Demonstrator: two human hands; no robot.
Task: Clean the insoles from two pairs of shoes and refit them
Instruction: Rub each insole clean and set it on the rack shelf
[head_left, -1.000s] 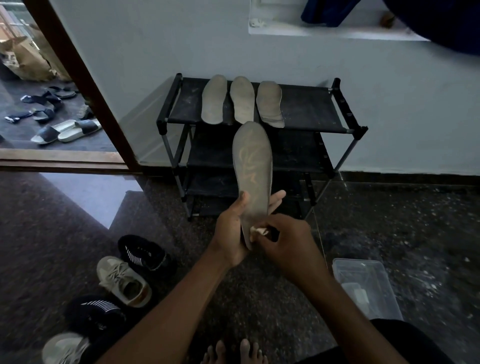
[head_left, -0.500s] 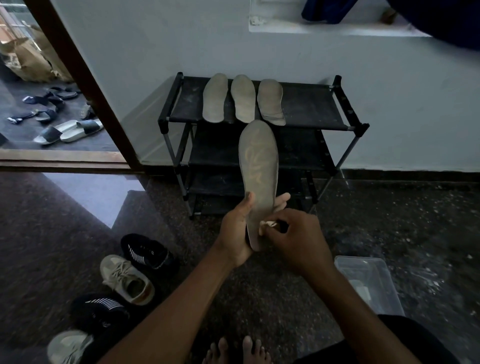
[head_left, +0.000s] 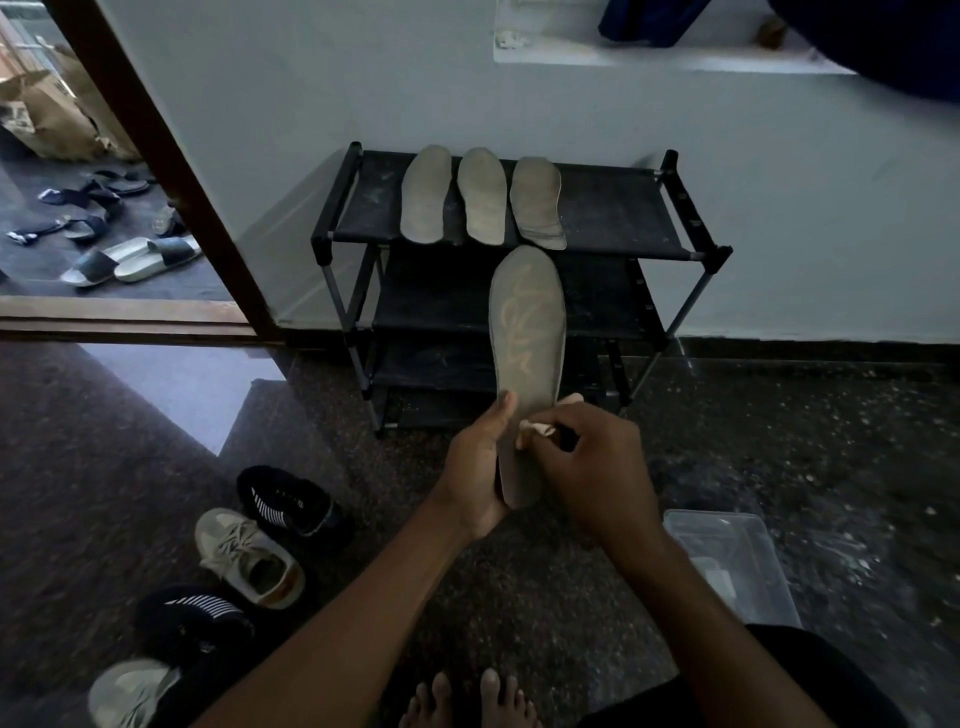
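A small pale wad (head_left: 535, 430), possibly a cloth, is pinched in the curled fingers of the right hand (head_left: 597, 467) and pressed against an insole (head_left: 527, 332). The insole is gripped near its heel by the left hand (head_left: 478, 467), toe pointing away. Beyond it, 3 more insoles (head_left: 483, 195) are laid side by side on the top shelf of a black shoe rack (head_left: 613, 218).
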